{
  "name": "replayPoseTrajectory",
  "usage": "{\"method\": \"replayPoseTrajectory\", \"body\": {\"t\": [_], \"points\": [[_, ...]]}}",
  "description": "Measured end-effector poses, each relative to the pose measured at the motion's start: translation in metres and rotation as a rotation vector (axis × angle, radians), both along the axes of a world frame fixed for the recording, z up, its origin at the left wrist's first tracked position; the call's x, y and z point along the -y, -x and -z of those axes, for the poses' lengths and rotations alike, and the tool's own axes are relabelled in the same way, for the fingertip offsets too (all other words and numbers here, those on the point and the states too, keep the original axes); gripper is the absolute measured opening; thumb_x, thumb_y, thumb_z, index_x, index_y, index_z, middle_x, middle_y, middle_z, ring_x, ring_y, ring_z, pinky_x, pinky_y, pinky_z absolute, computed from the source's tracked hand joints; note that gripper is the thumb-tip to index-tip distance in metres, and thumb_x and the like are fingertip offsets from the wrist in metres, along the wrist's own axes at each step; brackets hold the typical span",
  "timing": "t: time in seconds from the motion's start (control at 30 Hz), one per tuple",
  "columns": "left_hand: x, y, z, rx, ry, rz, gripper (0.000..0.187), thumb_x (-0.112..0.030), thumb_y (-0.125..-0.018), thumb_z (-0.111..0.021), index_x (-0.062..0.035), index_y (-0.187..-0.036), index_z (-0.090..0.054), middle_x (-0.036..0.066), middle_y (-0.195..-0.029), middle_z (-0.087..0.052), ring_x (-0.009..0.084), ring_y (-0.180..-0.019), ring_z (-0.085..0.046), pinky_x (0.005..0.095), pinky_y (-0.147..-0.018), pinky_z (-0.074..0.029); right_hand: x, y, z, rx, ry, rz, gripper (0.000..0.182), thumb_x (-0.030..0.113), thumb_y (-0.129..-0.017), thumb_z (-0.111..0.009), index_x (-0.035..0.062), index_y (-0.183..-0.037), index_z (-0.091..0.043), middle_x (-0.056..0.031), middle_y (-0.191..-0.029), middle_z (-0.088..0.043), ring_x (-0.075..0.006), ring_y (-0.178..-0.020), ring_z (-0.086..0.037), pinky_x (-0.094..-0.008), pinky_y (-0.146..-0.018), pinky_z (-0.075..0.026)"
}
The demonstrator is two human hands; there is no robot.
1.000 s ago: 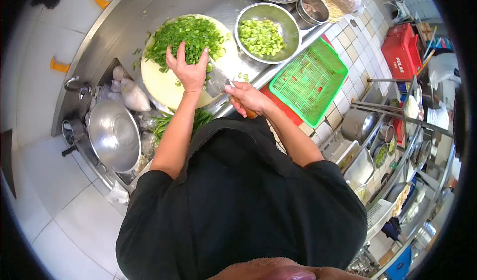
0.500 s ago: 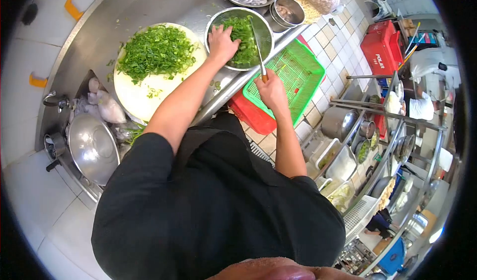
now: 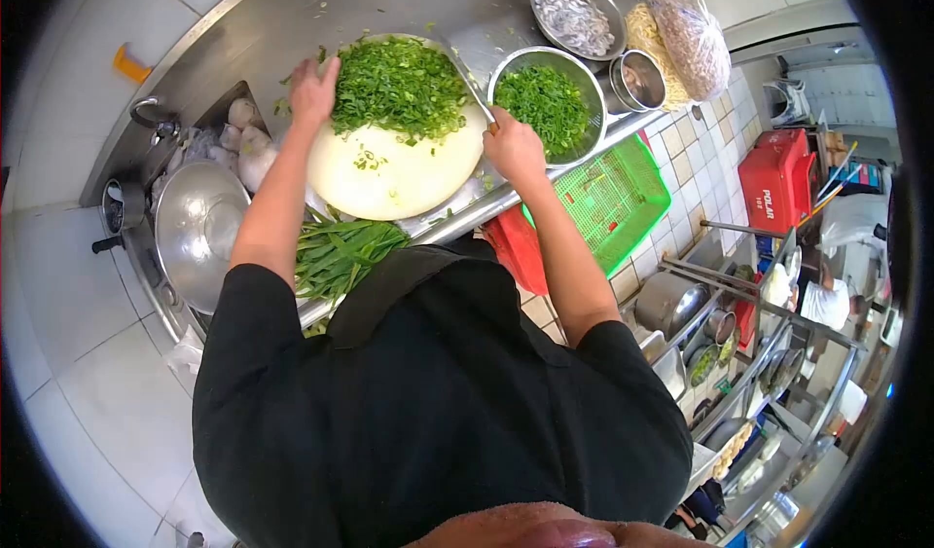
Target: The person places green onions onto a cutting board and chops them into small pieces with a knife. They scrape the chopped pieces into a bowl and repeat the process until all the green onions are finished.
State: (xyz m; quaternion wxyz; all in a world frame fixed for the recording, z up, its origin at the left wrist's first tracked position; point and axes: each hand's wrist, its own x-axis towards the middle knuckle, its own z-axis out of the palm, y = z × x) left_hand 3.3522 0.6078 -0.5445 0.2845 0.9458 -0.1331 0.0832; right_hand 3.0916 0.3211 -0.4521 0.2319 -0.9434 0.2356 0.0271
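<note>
My right hand (image 3: 514,147) is closed round the handle of a knife (image 3: 471,81). Its blade stands along the right side of a heap of chopped green onions (image 3: 394,86). That heap covers the far half of a round, pale cutting board (image 3: 389,173). At the heap's left edge lies my left hand (image 3: 313,91), fingers apart and touching the greens. More chopped greens fill a steel bowl (image 3: 596,120) just right of the knife. Uncut green onions (image 3: 341,251) lie at the board's near left.
A bowl of pale, greyish strips (image 3: 576,20), small steel pots (image 3: 639,79) and filled plastic bags (image 3: 689,42) stand at the far right. Left is a large steel bowl (image 3: 199,232) by a tap (image 3: 151,115). A green basket (image 3: 623,202) sits below the counter edge.
Both hands have left the bowl and gone left to the board. My left hand is now at the heap's left edge, the knife at its right. The view has shifted.
</note>
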Motion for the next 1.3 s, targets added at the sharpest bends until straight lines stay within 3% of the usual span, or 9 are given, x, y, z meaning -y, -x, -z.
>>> {"method": "replayPoseTrajectory", "body": {"t": [0.07,0.17,0.37,0.43,0.5,0.7,0.9,1.07,1.3], "points": [[0.01,0.018,0.009,0.075,-0.241,0.076,0.083,-0.067,-0.102,-0.048,-0.001,-0.152,-0.05,0.024,-0.157,-0.048,0.0413,-0.149,-0.04,0.0546,-0.123,-0.029,-0.017,-0.009,0.005,-0.011,0.052,-0.043,0.034,0.021,-0.096,-0.058,0.0125,-0.128,-0.066,-0.0237,-0.093,-0.075,-0.044,-0.085,-0.073,-0.0559,-0.081,-0.058],[0.026,0.049,0.012,0.052,-0.041,0.168,0.088,-0.069,-0.103,-0.043,-0.0005,-0.158,-0.041,0.025,-0.163,-0.04,0.0445,-0.154,-0.03,0.06,-0.126,-0.019,-0.042,-0.01,0.008,-0.029,0.107,-0.138,0.035,0.019,-0.098,-0.055,0.0132,-0.131,-0.064,-0.0215,-0.092,-0.076,-0.0424,-0.083,-0.074,-0.0549,-0.076,-0.058],[0.03,0.118,0.012,0.08,0.228,0.164,0.084,-0.063,-0.103,-0.05,0.002,-0.155,-0.042,0.033,-0.159,-0.039,0.0499,-0.147,-0.036,0.0608,-0.124,-0.022,-0.047,0.015,-0.001,0.021,-0.109,-0.15,0.041,0.025,-0.092,-0.066,0.0123,-0.131,-0.068,-0.0248,-0.09,-0.074,-0.0441,-0.083,-0.071,-0.0532,-0.077,-0.057],[0.028,0.126,0.01,0.097,0.204,0.169,0.083,-0.061,-0.101,-0.056,0.0027,-0.154,-0.044,0.034,-0.158,-0.038,0.0506,-0.144,-0.039,0.0607,-0.12,-0.026,-0.031,0.039,-0.002,0.156,-0.367,-0.061,0.035,0.019,-0.088,-0.071,0.0047,-0.12,-0.071,-0.0193,-0.082,-0.074,-0.0336,-0.073,-0.072,-0.044,-0.07,-0.057],[0.032,0.132,0.003,0.12,0.185,0.174,0.084,-0.06,-0.1,-0.059,0.0029,-0.153,-0.045,0.034,-0.157,-0.04,0.0511,-0.141,-0.04,0.0606,-0.119,-0.028,-0.002,0.066,0.005,-0.017,-0.791,0.144,0.025,0.016,-0.093,-0.072,0.0044,-0.115,-0.071,-0.0089,-0.07,-0.067,-0.0211,-0.056,-0.064,-0.0357,-0.054,-0.052],[0.063,0.155,-0.005,0.143,0.131,0.114,0.111,-0.072,-0.078,-0.077,-0.0005,-0.155,-0.043,0.036,-0.155,-0.038,0.0534,-0.141,-0.038,0.0622,-0.117,-0.029,0.007,0.126,0.04,-0.043,-1.395,0.419,0.007,0.015,-0.101,-0.066,0.0099,-0.104,-0.062,-0.0016,-0.064,-0.055,-0.0144,-0.045,-0.051,-0.0308,-0.041,-0.042],[0.091,0.187,-0.019,0.16,0.127,0.098,0.104,-0.071,-0.072,-0.081,-0.0078,-0.149,-0.051,0.035,-0.153,-0.04,0.0536,-0.139,-0.039,0.0637,-0.114,-0.032,-0.048,0.083,0.04,-0.19,-1.465,0.225,0.014,0.014,-0.099,-0.067,0.0066,-0.108,-0.058,-0.0016,-0.063,-0.054,-0.0128,-0.045,-0.05,-0.0296,-0.041,-0.043],[0.087,0.175,-0.006,0.256,0.363,0.057,0.07,-0.035,-0.072,-0.09,-0.0072,-0.132,-0.065,0.024,-0.14,-0.053,0.0441,-0.127,-0.05,0.0553,-0.109,-0.04,-0.056,0.066,0.029,-0.201,-1.436,0.067,0.02,0.01,-0.098,-0.067,0.0032,-0.114,-0.059,-0.0014,-0.063,-0.055,-0.0114,-0.044,-0.051,-0.0288,-0.04,-0.044],[0.113,0.175,-0.057,0.368,0.409,0.148,0.07,-0.031,-0.072,-0.089,-0.0078,-0.133,-0.064,0.024,-0.139,-0.053,0.044,-0.128,-0.049,0.0552,-0.11,-0.039,-0.04,0.08,-0.008,-0.098,-1.419,0.049,0.025,0.011,-0.096,-0.07,0.0034,-0.118,-0.059,-0.0004,-0.063,-0.054,-0.0104,-0.044,-0.05,-0.0276,-0.041,-0.043]]}}
